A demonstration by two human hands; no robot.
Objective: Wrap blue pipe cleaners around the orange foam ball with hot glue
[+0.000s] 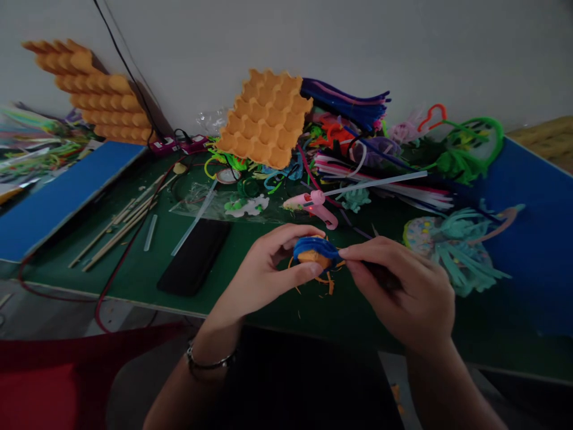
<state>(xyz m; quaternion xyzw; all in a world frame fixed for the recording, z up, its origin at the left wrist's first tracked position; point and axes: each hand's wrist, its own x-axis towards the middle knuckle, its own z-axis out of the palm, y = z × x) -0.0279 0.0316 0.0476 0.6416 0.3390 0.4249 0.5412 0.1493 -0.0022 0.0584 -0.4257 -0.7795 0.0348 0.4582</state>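
Note:
My left hand (275, 263) is closed round a small orange egg-carton cup (314, 258), thumb in front and fingers behind. A blue pipe cleaner (313, 243) is wrapped along the cup's upper edge. At its right end, my right hand (398, 280) pinches the blue pipe cleaner between thumb and forefinger. Orange scraps (330, 285) lie on the green table (268, 304) beneath the cup. Just beyond my hands rests a pink hot glue gun (317, 212) with a long clear glue stick (380, 182) in its back.
A black phone (194, 257), wooden sticks (125, 230) and glue sticks (151, 232) lie to the left. Orange egg trays (266, 119) and bundles of pipe cleaners (349, 101) stand at the back. A teal pipe-cleaner piece (465, 251) sits at right. A red cable (129, 251) crosses the table's left.

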